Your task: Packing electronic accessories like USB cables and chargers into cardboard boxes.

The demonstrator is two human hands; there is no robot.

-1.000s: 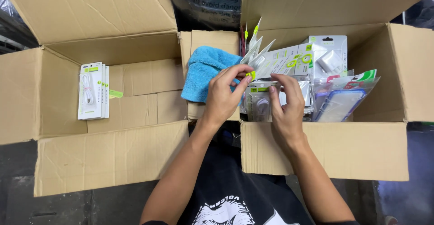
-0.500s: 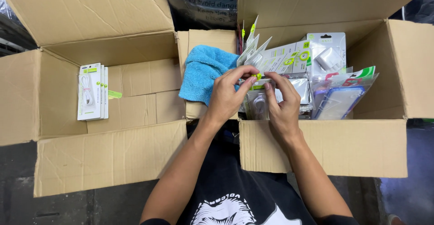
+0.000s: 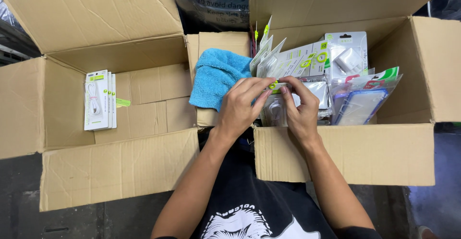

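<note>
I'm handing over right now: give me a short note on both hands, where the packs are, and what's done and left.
Left hand and right hand: both pinch the top of one clear blister pack in the right-hand box.
Right-hand box: many more accessory packs standing upright; a blue towel lies over its left flap.
Left-hand box: a few white cable packs stand against its wall.
Done: those few packs. Left: the rest.

Stockroom or packing area: cardboard cartons [image 3: 110, 104] of packaged accessories [image 3: 307, 63].
</note>
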